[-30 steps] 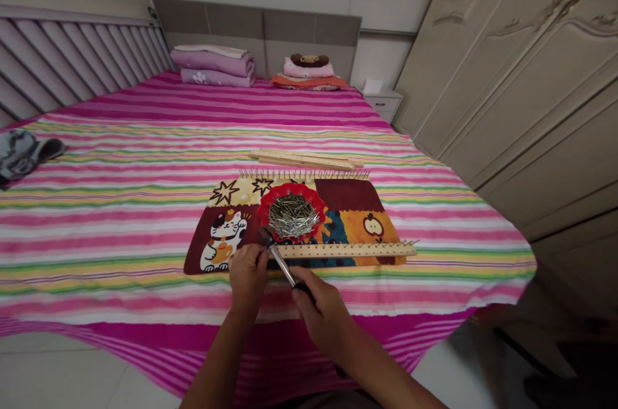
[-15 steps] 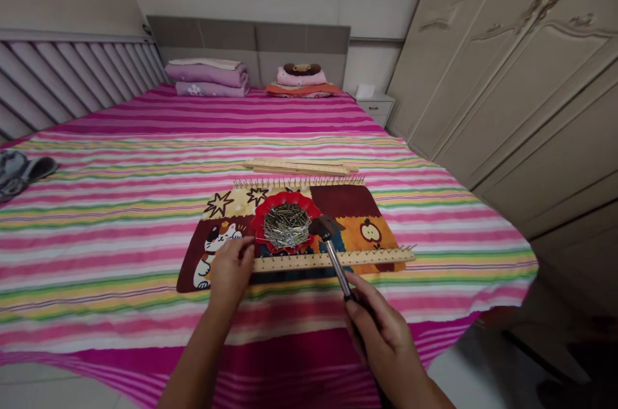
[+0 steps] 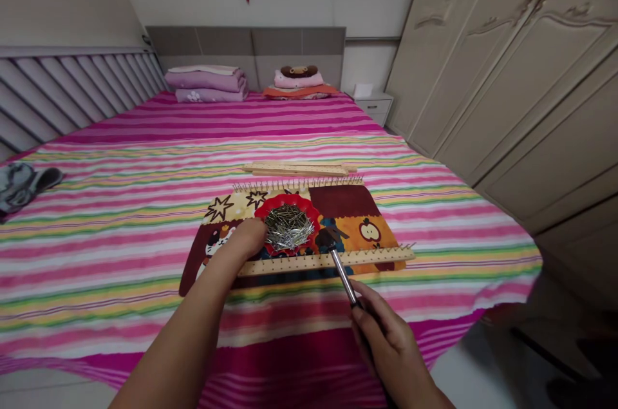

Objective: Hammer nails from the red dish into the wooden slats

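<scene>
Resting across the near side of the patterned mat (image 3: 345,201), the nail-studded wooden strip (image 3: 313,261) is lying just nearer than the red bowl (image 3: 259,209) of nails (image 3: 290,227). The left hand (image 3: 252,236) is reaching to the bowl's left edge, its fingers too hidden to tell their grasp, while the right hand (image 3: 386,338) is gripping the hammer (image 3: 344,274), whose head is hovering by the strip, right of the bowl.
</scene>
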`<act>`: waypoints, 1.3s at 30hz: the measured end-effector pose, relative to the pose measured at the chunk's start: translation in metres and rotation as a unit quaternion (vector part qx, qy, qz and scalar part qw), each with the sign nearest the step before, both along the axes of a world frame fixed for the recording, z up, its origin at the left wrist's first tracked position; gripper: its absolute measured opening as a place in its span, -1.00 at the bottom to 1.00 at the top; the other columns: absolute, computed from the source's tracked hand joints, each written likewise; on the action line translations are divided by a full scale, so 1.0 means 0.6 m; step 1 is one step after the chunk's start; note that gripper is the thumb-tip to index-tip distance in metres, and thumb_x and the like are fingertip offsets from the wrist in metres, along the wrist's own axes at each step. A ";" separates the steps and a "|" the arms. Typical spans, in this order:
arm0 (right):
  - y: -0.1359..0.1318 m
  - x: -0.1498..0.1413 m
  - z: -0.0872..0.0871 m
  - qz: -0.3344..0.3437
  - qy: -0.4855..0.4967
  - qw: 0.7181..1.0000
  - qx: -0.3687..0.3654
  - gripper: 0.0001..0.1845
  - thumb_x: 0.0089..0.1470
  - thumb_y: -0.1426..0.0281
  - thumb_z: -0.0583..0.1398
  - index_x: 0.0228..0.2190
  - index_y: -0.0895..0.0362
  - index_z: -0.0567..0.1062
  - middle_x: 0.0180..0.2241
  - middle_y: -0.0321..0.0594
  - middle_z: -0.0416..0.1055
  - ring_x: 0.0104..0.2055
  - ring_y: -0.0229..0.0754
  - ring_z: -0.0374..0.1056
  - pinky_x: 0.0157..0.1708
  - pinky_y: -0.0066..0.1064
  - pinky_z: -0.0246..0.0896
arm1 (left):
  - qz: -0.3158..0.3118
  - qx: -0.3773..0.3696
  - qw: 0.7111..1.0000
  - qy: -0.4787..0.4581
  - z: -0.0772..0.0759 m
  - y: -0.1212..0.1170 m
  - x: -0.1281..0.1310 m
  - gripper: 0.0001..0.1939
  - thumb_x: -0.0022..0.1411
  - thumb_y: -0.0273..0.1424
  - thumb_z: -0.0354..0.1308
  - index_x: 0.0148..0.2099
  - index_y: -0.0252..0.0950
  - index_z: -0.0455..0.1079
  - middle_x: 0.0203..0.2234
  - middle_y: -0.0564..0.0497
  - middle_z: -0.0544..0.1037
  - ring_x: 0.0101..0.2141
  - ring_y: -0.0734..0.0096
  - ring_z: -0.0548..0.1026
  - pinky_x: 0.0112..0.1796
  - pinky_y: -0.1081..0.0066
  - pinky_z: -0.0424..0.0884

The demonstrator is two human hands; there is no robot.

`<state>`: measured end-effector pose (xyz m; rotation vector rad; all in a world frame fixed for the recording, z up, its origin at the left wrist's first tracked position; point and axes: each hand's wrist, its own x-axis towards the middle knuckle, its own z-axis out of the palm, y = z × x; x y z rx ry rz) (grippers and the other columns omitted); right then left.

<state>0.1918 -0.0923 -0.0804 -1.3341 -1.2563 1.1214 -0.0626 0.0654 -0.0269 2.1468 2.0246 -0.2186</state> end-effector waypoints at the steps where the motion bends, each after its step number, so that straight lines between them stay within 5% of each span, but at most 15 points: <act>1: -0.001 0.000 -0.002 -0.002 0.012 1.000 -0.009 -0.53 0.06 0.14 0.17 -0.03 0.10 0.48 -0.45 -0.25 0.41 -0.50 -0.29 0.27 -0.55 -0.56 0.19 | 0.005 0.004 1.000 -0.006 0.005 -0.006 -0.009 -0.83 0.03 -0.53 0.04 -0.42 -0.34 0.47 -0.39 -0.18 0.58 -0.37 0.28 0.50 -0.36 0.43 0.28; 5: -0.007 -0.007 0.000 -0.008 0.069 0.997 -0.047 -0.50 0.03 0.12 0.19 -0.03 0.09 0.47 -0.50 -0.32 0.32 -0.58 -0.36 0.14 -0.59 -0.56 0.12 | 0.094 0.088 0.977 -0.170 0.004 -0.053 -0.066 -0.85 0.05 -0.39 0.02 -0.43 -0.27 0.41 -0.53 -0.03 0.53 -0.48 0.36 0.43 -0.44 0.43 0.25; 9: -0.010 -0.018 0.010 -0.020 0.113 0.990 -0.083 -0.48 0.00 0.09 0.22 -0.05 0.09 0.47 -0.54 -0.38 0.25 -0.63 -0.39 0.07 -0.62 -0.56 0.08 | 0.234 0.124 0.850 -0.455 -0.041 -0.113 -0.102 -0.69 -0.15 -0.16 0.19 -0.38 -0.27 0.40 -0.60 0.07 0.46 -0.57 0.44 0.37 -0.50 0.44 0.26; 13: -0.011 -0.024 0.011 0.024 0.114 0.988 -0.104 -0.46 0.00 0.07 0.21 -0.02 0.08 0.43 -0.58 -0.41 0.20 -0.65 -0.40 0.05 -0.68 -0.57 0.00 | 0.296 0.151 0.746 -0.577 -0.094 -0.149 -0.092 -0.60 -0.28 -0.10 0.27 -0.43 -0.29 0.39 -0.62 0.09 0.44 -0.56 0.48 0.36 -0.47 0.44 0.28; 19: -0.017 -0.042 0.026 0.004 0.110 0.987 -0.116 -0.46 -0.01 0.08 0.20 -0.04 0.09 0.43 -0.59 -0.42 0.19 -0.68 -0.41 0.02 -0.72 -0.57 -0.09 | 0.325 0.209 0.767 -0.513 -0.130 -0.157 -0.065 -0.67 -0.17 -0.12 0.24 -0.39 -0.24 0.48 -0.52 0.07 0.51 -0.44 0.42 0.40 -0.35 0.40 0.30; 25: -0.016 -0.041 0.028 0.020 0.097 0.989 -0.113 -0.51 0.01 0.11 0.19 -0.07 0.10 0.44 -0.62 -0.44 0.15 -0.67 -0.40 -0.02 -0.71 -0.57 -0.15 | 0.286 0.266 0.784 -0.482 -0.152 -0.156 -0.058 -0.73 -0.10 -0.12 0.22 -0.42 -0.20 0.50 -0.39 0.02 0.53 -0.28 0.30 0.43 -0.16 0.29 0.32; 39: -0.021 -0.045 0.021 0.043 0.078 0.990 -0.112 -0.52 0.06 0.13 0.15 -0.04 0.11 0.42 -0.60 -0.43 0.19 -0.72 -0.42 0.00 -0.77 -0.56 -0.17 | 0.291 0.273 0.775 -0.489 -0.165 -0.156 -0.047 -0.74 -0.04 -0.13 0.21 -0.38 -0.19 0.50 -0.34 0.02 0.53 -0.19 0.28 0.43 -0.06 0.27 0.28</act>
